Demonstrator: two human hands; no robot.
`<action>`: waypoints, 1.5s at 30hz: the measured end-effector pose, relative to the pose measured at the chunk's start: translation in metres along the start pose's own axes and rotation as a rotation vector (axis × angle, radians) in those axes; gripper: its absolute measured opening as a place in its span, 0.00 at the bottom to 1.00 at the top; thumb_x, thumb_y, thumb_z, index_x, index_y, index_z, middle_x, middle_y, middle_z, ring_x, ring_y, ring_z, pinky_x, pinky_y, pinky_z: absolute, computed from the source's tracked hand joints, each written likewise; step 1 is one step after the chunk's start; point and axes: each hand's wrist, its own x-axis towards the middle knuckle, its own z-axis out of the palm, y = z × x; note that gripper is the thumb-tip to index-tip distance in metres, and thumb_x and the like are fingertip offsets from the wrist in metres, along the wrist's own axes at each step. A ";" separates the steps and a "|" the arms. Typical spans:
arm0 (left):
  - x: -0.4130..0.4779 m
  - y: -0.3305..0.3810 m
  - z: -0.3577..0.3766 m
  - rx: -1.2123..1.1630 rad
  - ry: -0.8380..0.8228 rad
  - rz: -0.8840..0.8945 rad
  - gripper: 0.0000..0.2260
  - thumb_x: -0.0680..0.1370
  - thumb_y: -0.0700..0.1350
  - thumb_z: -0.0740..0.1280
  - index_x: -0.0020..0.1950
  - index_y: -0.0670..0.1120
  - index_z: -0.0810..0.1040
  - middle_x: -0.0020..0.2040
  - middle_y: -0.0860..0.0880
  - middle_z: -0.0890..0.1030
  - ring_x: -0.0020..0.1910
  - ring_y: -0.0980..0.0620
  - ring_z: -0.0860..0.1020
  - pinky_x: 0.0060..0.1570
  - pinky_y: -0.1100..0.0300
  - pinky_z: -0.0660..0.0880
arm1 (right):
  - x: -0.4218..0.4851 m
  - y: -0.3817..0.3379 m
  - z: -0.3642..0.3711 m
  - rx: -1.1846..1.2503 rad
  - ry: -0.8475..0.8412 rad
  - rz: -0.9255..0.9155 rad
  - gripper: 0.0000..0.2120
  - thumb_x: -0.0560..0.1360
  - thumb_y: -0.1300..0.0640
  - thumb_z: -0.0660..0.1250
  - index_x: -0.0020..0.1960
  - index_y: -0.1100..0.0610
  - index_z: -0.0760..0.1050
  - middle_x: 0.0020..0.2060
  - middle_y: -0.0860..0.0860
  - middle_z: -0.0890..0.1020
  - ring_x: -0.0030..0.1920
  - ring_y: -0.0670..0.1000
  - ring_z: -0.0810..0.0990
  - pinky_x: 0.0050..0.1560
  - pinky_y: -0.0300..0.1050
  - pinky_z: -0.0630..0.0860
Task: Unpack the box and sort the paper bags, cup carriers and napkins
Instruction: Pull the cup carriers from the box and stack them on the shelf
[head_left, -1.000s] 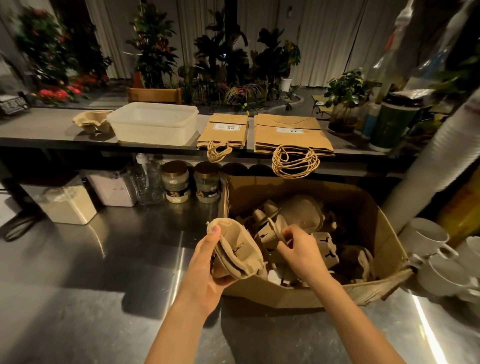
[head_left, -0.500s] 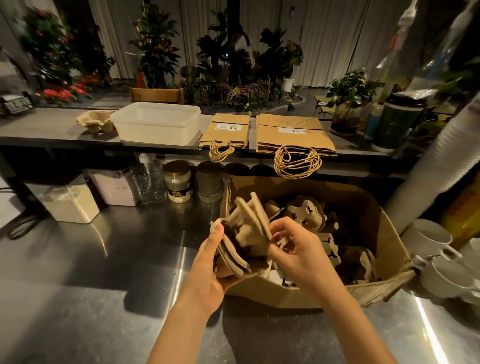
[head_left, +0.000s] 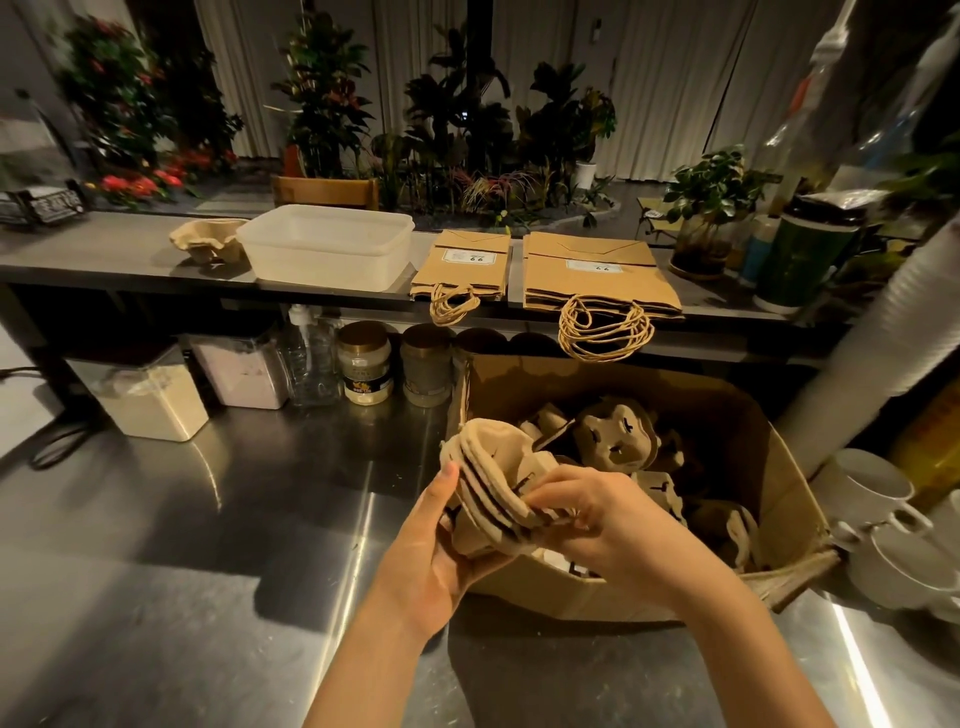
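A stack of brown pulp cup carriers (head_left: 491, 480) is held upright over the near left corner of the open cardboard box (head_left: 769, 462). My left hand (head_left: 434, 551) grips the stack from below and the left, thumb up along its side. My right hand (head_left: 597, 512) pinches the stack's right edge. More cup carriers (head_left: 618, 436) lie loose inside the box. On the raised shelf lie two piles of flat paper bags (head_left: 592, 270), a white plastic tub (head_left: 327, 247) and another cup carrier (head_left: 208, 241). No napkins are visible.
Under the shelf stand jars (head_left: 363, 364), a clear bottle and storage containers (head_left: 150, 395). White mugs (head_left: 878, 499) crowd the right edge beside the box, with a tall cup stack above them. A green cup and potted plants stand at the shelf's right end.
My right hand brought another carrier out of the box and pressed it onto the ones in my left hand. The stack now stands thicker and slightly higher.
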 end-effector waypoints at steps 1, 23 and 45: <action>0.000 0.000 0.000 0.011 -0.006 -0.001 0.22 0.73 0.54 0.64 0.64 0.47 0.76 0.56 0.39 0.83 0.53 0.38 0.82 0.51 0.39 0.79 | 0.001 0.000 -0.001 -0.013 -0.020 0.007 0.14 0.75 0.56 0.69 0.59 0.45 0.79 0.56 0.37 0.76 0.57 0.39 0.75 0.56 0.35 0.76; 0.026 0.004 0.015 0.381 0.092 0.094 0.30 0.67 0.54 0.72 0.67 0.57 0.66 0.56 0.46 0.79 0.50 0.46 0.82 0.43 0.49 0.82 | 0.006 -0.004 0.019 -0.274 0.080 0.037 0.18 0.77 0.58 0.66 0.65 0.46 0.75 0.59 0.45 0.72 0.55 0.44 0.65 0.54 0.35 0.70; 0.040 0.020 -0.032 0.140 0.269 0.320 0.29 0.69 0.54 0.72 0.69 0.58 0.69 0.65 0.48 0.76 0.63 0.45 0.76 0.60 0.40 0.74 | 0.088 0.111 0.098 -0.491 -0.482 0.344 0.24 0.79 0.58 0.61 0.74 0.53 0.62 0.74 0.56 0.61 0.70 0.60 0.65 0.66 0.56 0.68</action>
